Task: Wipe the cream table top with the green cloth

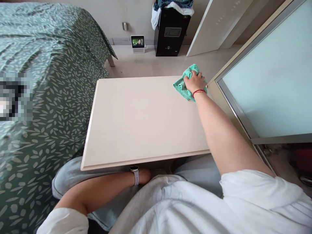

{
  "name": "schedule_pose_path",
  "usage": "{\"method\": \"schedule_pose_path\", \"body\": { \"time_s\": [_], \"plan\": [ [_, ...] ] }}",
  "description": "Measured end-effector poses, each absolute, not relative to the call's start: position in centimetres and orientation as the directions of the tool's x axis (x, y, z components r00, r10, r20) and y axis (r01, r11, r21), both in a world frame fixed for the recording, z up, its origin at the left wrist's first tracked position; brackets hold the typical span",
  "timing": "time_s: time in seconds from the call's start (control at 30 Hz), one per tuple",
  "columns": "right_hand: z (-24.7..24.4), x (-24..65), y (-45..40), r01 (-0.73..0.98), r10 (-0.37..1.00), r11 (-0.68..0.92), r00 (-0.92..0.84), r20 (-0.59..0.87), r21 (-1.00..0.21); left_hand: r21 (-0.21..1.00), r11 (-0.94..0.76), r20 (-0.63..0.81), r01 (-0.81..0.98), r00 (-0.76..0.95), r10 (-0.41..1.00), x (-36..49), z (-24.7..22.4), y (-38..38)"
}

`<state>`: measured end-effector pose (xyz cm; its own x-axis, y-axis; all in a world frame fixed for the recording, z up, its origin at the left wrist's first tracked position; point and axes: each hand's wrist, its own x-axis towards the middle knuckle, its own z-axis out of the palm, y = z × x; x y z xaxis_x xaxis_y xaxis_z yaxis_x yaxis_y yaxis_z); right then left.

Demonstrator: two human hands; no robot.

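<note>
At the far right corner of a pale rectangular tabletop [141,117], my right hand [195,83] presses on a crumpled green cloth [180,85]. Its fingers curl over the fabric, and part of the cloth hangs over the table's edge. A red string bracelet [199,92] circles that wrist. My left hand [144,176] rests low by my lap, just below the near edge of the table. Its fingers are hidden, so I cannot make out whether it holds anything. A watch with a grey strap [136,175] is on the left wrist.
A bed with a green leaf-patterned cover [65,81] stands along the left. Beyond the table are a small screen device [138,44] and a black cabinet [172,32] with clothes on top. A frosted sliding panel [273,71] borders the right side.
</note>
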<state>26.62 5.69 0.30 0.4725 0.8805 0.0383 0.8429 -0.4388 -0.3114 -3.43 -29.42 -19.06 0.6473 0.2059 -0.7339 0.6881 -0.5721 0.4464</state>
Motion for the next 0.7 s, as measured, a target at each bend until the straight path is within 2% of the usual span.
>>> {"method": "schedule_pose_path", "body": {
  "time_s": [0.13,0.23,0.5,0.7],
  "plan": [
    [-0.1,23.1,6.5,0.785,0.806,-0.541,0.586,0.078,-0.302,0.427,-0.605,-0.754,0.672,0.634,0.172,-3.3,-18.8,-29.3],
    [-0.6,19.2,7.3,0.814,0.831,-0.494,0.545,0.108,-0.305,0.425,-0.620,-0.756,0.659,0.635,0.157,-3.2,-18.6,-29.2],
    [-1.5,6.2,8.5,0.937,0.980,-0.121,0.164,0.109,-0.327,0.396,-0.632,-0.772,0.666,0.615,0.163,-2.7,-18.9,-29.3],
    [-2.1,-2.0,7.9,0.889,0.962,0.253,-0.188,0.198,-0.381,0.425,-0.570,-0.736,0.703,0.635,0.234,-3.0,-19.6,-29.8]
  ]
}}
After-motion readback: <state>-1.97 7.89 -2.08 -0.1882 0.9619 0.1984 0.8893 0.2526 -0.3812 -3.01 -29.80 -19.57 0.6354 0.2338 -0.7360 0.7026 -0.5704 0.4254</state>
